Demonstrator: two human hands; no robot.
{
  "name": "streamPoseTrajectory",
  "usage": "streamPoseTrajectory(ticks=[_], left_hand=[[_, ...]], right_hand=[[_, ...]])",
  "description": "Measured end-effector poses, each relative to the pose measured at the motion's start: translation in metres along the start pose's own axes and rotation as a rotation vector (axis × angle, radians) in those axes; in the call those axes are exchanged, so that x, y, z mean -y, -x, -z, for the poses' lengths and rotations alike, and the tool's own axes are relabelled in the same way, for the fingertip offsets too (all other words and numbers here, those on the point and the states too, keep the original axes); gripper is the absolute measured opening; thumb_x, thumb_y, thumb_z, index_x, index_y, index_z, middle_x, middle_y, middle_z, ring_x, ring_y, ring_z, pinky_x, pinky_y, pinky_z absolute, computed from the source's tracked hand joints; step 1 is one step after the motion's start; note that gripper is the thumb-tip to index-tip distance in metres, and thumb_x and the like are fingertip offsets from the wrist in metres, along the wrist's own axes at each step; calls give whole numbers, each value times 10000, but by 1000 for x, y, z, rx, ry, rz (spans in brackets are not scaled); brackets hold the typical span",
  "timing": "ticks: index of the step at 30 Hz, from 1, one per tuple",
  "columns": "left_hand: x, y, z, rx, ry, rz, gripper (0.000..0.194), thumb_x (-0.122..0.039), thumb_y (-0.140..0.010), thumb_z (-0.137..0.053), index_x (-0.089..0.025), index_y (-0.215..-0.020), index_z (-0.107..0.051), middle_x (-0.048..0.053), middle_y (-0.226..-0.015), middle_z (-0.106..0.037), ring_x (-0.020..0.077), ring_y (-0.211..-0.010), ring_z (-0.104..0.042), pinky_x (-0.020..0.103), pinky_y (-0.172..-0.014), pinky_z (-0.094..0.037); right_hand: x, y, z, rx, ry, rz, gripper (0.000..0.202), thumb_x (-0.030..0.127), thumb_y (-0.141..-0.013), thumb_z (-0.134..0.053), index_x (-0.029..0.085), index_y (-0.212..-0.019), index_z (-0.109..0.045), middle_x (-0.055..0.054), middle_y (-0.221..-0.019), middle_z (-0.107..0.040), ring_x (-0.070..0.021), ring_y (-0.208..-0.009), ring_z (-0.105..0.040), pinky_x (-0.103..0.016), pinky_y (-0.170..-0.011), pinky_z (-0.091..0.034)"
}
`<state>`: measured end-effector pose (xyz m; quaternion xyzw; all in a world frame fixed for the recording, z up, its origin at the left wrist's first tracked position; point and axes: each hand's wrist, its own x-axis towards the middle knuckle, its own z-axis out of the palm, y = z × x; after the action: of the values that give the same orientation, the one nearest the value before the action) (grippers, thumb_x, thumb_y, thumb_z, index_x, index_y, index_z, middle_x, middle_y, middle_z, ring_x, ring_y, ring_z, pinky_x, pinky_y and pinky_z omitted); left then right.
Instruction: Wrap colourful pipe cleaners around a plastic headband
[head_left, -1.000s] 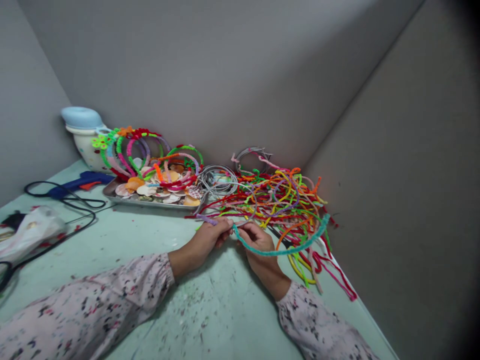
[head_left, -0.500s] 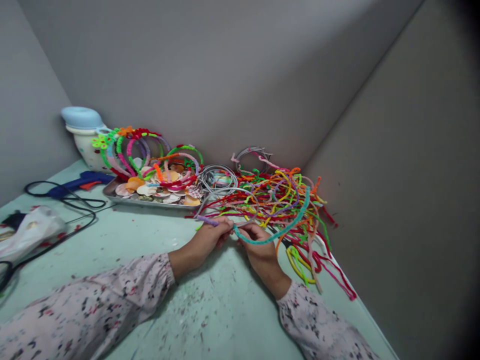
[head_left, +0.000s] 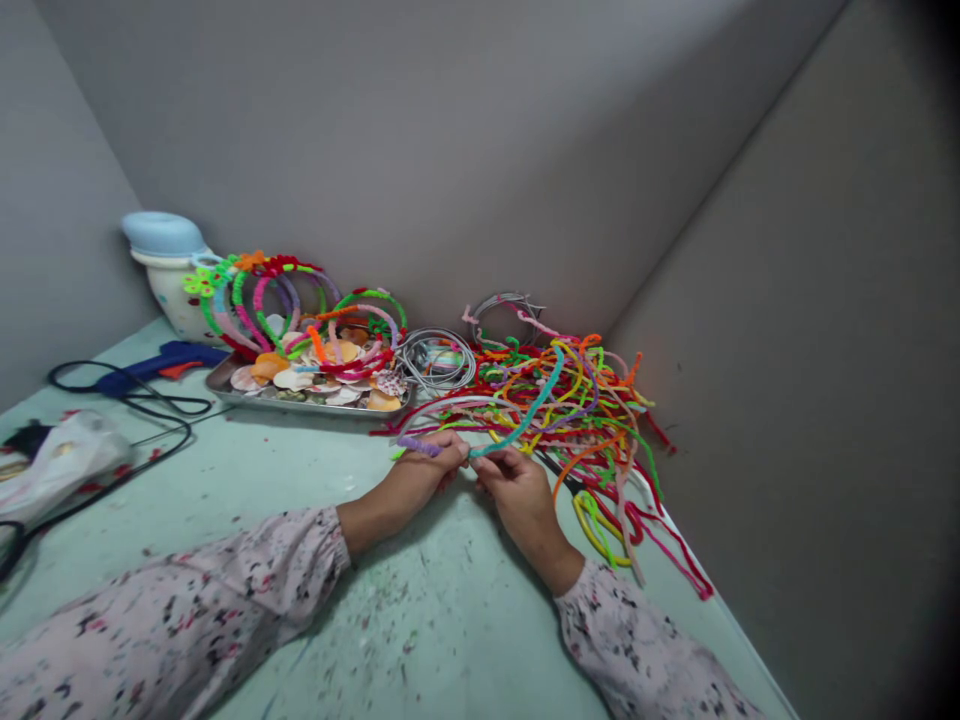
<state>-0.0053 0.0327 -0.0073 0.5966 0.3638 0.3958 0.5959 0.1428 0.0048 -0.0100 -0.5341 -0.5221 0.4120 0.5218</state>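
My left hand (head_left: 416,485) is closed around a thin headband (head_left: 418,446), whose end by the fingers is wrapped in fuzzy purple. A pale grey bare arc, apparently the same band, curves up behind both hands. Between thumb and fingers, my right hand (head_left: 521,500) pinches a teal pipe cleaner (head_left: 536,408) near its lower end, close to the left fingertips. The rest of that strand rises to the upper right over a heap of pipe cleaners (head_left: 502,385). My fingers hide just where teal meets the band.
Finished colourful headbands (head_left: 259,310) rest on a metal tray (head_left: 315,406) of shells. Coiled grey wire bands (head_left: 435,360) lie beside it. Yellow-handled scissors (head_left: 592,530) sit at right. A blue glue gun (head_left: 142,372) with its cord, a white plastic bag (head_left: 64,465) and a blue-lidded container (head_left: 176,290) are left.
The teal pipe cleaner has swung from a low curve over my right hand to a steeper, upward line farther left. The grey arc has shifted left. Both hands stay nearly in place.
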Motion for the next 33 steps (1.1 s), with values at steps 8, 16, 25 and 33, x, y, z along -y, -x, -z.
streamPoseTrajectory(ticks=[8,16,25,33], left_hand=[[7,-2,2,-42,-100,-5,298,-424,-877,-458,-176,-716,-495,-34,-598,-411,102,-553,-358,249,-523,-265],[-1,2,-1,-40,-179,-10,281,-419,-871,-447,-186,-733,-523,-38,-599,-427,111,-559,-361,254,-527,-266],[2,6,-2,-44,-281,7,271,-441,-846,-459,-199,-771,-556,-26,-600,-471,131,-582,-424,242,-523,-322],[-11,10,-6,-32,-285,37,286,-447,-861,-448,-190,-781,-544,-29,-602,-471,129,-587,-428,247,-538,-335]], right_hand=[[1,-1,0,42,-101,-57,159,327,-709,-683,175,-726,-639,26,-600,-599,-107,-520,-502,-221,-489,-394],[2,-1,-1,55,-137,-110,175,324,-709,-686,159,-747,-639,43,-526,-550,-89,-484,-456,-208,-464,-355],[1,-1,0,48,-167,-184,147,306,-715,-649,161,-732,-634,39,-503,-550,-84,-461,-440,-206,-449,-334],[-4,-1,1,25,-170,-188,90,259,-709,-613,169,-702,-611,50,-495,-527,-86,-456,-440,-206,-449,-340]])
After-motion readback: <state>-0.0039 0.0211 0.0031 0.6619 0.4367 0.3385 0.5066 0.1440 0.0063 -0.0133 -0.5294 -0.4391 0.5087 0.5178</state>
